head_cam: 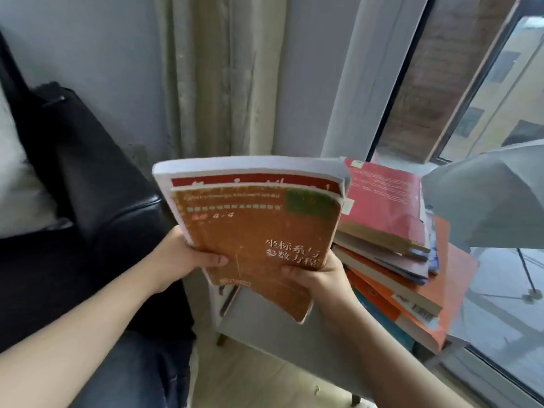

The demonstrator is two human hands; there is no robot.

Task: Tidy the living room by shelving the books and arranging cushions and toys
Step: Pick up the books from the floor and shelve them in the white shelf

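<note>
Gripping two books (pixel 253 228): left hand (pixel 188 257); right hand (pixel 318 275)

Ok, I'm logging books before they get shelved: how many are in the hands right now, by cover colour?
brown book: 1
red book: 1
Total: 2, gripped together by the left hand and the right hand. The pile beside them is too jumbled to count.

A pale grey wall (pixel 88 54) meets a beige curtain (pixel 217 78) hanging in the corner. A black leather sofa (pixel 97 184) fills the left side, with light wooden floor (pixel 250 378) below. Daylight enters through a dark-framed window (pixel 471 113) at right, and a brick wall (pixel 424 69) stands outside.
</note>
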